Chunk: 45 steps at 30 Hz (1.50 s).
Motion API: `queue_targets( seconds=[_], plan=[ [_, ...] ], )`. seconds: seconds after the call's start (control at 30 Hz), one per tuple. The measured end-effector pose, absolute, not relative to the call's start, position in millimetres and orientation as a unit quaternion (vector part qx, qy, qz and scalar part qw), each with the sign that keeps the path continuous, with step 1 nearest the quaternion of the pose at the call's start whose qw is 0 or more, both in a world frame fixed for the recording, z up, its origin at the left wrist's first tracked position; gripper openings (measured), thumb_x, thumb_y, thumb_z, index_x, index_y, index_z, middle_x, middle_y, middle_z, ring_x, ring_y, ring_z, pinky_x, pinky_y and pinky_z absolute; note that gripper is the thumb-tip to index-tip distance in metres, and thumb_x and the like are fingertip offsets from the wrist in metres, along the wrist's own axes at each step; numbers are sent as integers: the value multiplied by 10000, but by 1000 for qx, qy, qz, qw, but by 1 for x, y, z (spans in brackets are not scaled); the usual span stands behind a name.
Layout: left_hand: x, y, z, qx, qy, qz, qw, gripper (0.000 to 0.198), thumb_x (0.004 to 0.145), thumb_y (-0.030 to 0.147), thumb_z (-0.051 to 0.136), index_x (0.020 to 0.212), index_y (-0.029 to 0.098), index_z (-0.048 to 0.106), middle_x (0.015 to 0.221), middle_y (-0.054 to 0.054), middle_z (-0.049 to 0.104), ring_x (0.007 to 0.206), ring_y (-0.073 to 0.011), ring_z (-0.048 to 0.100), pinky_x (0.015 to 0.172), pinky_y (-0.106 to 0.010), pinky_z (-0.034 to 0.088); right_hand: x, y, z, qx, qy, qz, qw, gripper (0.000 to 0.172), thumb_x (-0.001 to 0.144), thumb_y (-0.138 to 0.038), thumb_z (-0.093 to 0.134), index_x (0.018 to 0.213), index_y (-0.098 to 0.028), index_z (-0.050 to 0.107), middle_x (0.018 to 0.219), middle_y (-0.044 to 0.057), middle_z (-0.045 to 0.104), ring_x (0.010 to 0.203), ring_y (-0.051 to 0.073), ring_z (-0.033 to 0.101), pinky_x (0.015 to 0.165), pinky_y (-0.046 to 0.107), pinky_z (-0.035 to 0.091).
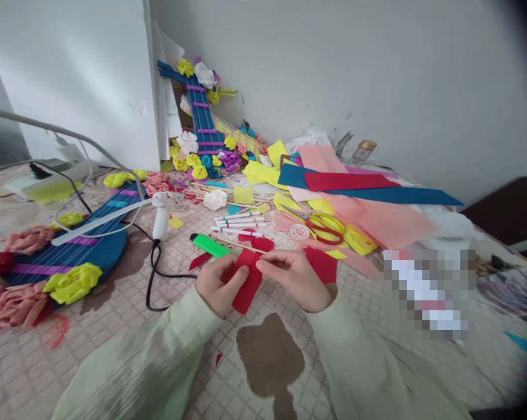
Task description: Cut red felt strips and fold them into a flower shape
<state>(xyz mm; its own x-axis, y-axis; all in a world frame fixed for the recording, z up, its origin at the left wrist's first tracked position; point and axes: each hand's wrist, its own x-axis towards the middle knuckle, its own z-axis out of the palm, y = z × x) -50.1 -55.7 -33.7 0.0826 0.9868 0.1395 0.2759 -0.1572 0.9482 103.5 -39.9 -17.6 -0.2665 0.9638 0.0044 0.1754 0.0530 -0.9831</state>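
Observation:
Both hands meet over the middle of the table on one strip of red paper. My left hand pinches its left side between thumb and fingers. My right hand is closed on its upper right part, thumb and fingertip pressed together. Behind my right hand lies another red paper piece. A thin wooden stick runs just beyond the strip; whether it touches the paper, I cannot tell. Just past my left hand is a bright green utility knife.
Left are a white glue gun with a black cord and a blue paper guitar with paper flowers. Beyond my hands lie markers, red-handled scissors and a tape roll. Coloured paper sheets pile up back right.

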Motion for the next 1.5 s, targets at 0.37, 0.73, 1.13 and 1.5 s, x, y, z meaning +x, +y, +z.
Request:
queue_targets(
  seconds=[0.37,0.73,1.13,1.5],
  plan=[
    [-47,-57,-36,626,529,441,366,194,645,323,565,626,133,598,554,-8,570,513,-129,509,452,-210,387,103,-40,-18,-455,-602,530,387,149,648,-284,612,698,-144,615,692,6,604,650,105,531,610,235,428],
    [-46,-59,-28,640,529,419,367,198,658,311,537,645,119,584,557,-15,556,516,-131,496,478,-229,406,102,-40,-15,-449,-607,527,390,133,659,-282,598,691,-157,628,699,9,616,668,116,541,629,251,437],
    [-46,-58,-32,650,535,414,347,250,673,353,518,629,116,582,539,-17,535,494,-123,474,458,-229,395,103,-41,-17,-451,-603,525,397,168,660,-312,600,714,-155,625,723,18,615,681,117,541,645,254,441],
    [-47,-59,-32,649,536,413,348,242,674,353,525,636,124,593,532,-10,536,479,-119,480,442,-221,391,103,-40,-17,-452,-610,519,393,144,681,-295,572,701,-162,625,710,11,608,675,118,535,633,248,438]
  ],
)
